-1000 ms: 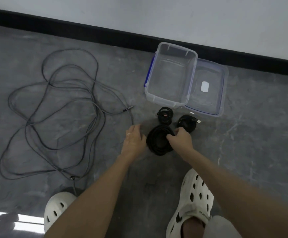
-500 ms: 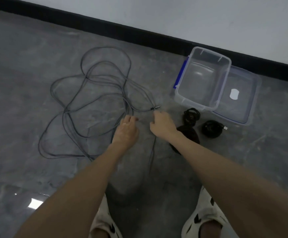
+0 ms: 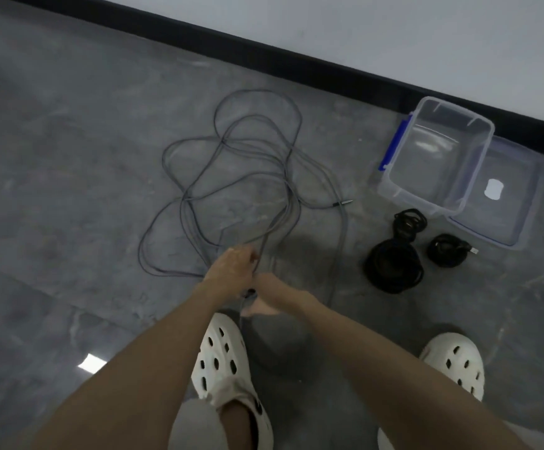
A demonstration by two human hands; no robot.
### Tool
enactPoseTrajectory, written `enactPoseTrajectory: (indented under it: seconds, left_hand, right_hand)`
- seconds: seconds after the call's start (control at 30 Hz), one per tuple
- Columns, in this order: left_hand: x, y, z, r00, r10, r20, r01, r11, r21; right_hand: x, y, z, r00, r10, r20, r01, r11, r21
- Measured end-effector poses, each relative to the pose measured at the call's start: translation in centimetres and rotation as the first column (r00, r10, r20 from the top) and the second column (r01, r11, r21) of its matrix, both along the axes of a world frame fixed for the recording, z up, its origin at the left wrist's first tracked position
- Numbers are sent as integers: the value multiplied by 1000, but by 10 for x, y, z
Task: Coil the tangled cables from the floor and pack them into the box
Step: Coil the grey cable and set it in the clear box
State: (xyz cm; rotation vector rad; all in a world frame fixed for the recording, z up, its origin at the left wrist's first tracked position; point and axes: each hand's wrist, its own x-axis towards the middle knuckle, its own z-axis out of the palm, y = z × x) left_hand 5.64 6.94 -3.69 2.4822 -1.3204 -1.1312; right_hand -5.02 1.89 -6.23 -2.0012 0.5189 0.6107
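Well left of the box, the right hand has its fingers hidden behind the left hand, so its grip on the grey cable cannot be told. The plug, nearer the box, is too small to identify.

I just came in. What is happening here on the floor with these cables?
A person stands over a grey cable that lies in loose tangled loops on the floor. The left hand grips it at its near end; the right hand is close beside, but its grip is too blurred to tell. Three black cables lie coiled next to the clear box, which is empty, with its lid beside it.
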Motion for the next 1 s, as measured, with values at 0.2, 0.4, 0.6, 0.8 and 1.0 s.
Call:
enactPoseTrajectory:
  seconds: [0.2,0.4,0.6,0.8,1.0]
  left_hand:
    - [0,5,31,995,29,-100,-26,999,32]
    - [-18,-22,91,977,59,-204,-94,982,-163]
    - [-38,-67,184,903,140,-407,-305,875,-375]
    - [-66,-76,277,727,85,-682,-502,743,-442]
    - [-101,-74,333,592,159,-790,-752,463,-470]
  right_hand:
    - [4,-10,31,982,-161,99,174,974,-147]
    - [-11,-75,120,933,-232,275,287,941,-180]
    - [-36,-121,240,846,-232,480,383,890,-245]
    - [-74,-127,314,626,-377,682,667,712,-219]
    - [-94,-85,348,611,-687,394,674,712,197]
